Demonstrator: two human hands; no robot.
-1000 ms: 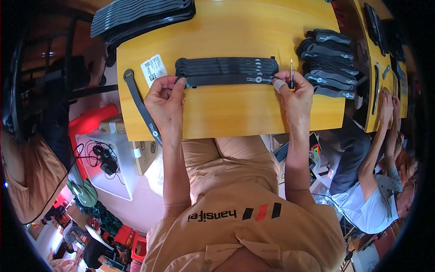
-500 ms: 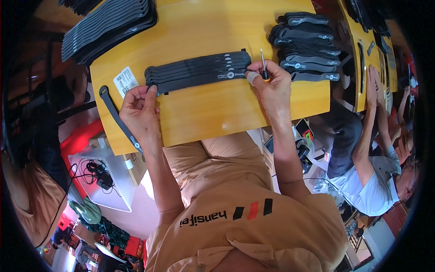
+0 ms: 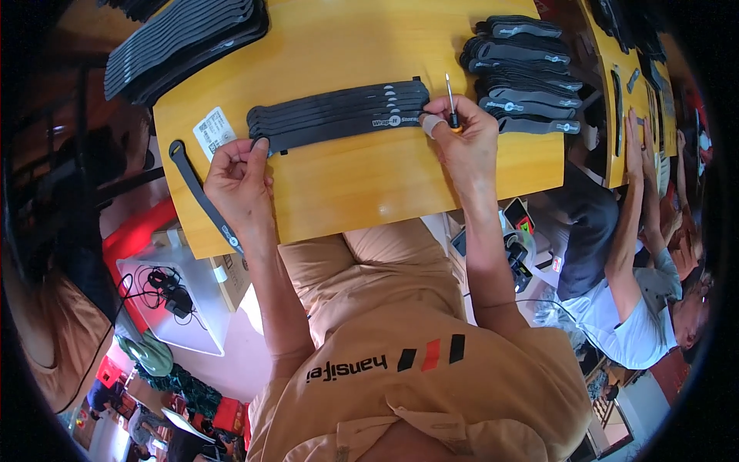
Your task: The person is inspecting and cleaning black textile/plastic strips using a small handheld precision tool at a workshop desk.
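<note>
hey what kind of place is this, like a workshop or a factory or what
Probably a small assembly workshop. Stacks of identical black straps lie on a yellow worktable, with more piles beside them. The right hand holds a small screwdriver, and another person works at a neighbouring table.

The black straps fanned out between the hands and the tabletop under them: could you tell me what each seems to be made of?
The black straps look like matte woven fabric or soft synthetic: thin, flat, flexible, dull, with pale printed marks. The tabletop looks like smooth yellow-orange wood or laminate: an even surface with a soft sheen; which of the two I cannot tell.
</note>
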